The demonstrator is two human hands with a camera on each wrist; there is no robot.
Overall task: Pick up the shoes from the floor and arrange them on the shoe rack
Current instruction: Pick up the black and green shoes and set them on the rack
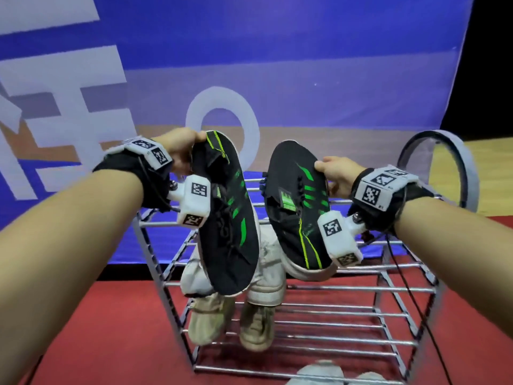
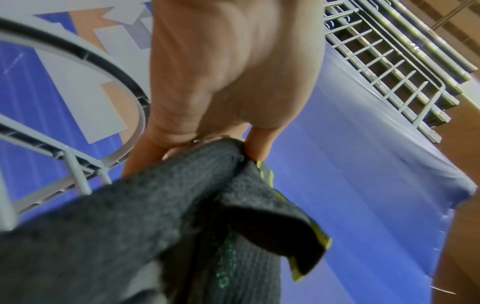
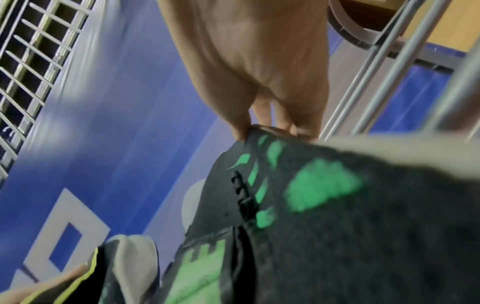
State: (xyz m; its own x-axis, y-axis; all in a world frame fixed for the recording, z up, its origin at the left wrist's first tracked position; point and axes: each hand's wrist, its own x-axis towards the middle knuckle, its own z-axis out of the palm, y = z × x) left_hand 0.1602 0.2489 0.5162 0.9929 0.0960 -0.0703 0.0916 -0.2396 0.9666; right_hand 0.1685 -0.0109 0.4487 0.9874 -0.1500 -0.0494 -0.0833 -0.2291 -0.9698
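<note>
I hold a pair of black knit shoes with green stripes above a grey metal shoe rack [image 1: 347,289]. My left hand [image 1: 183,147] pinches the heel collar of the left black shoe [image 1: 227,218], which hangs toe down; the left wrist view shows the same shoe [image 2: 145,226] pinched by my left hand [image 2: 233,115]. My right hand [image 1: 337,173] grips the toe end of the right black shoe [image 1: 298,207], whose heel points toward me; the right wrist view has this shoe [image 3: 324,216] under my right hand [image 3: 267,98].
A white pair [image 1: 266,270] and a beige pair [image 1: 255,329] sit on lower rack shelves at the left. Grey shoe toes [image 1: 319,370] show at the bottom edge. Blue banner [image 1: 305,65] behind, red carpet [image 1: 97,329] below, round grey rack handle [image 1: 466,168] at right.
</note>
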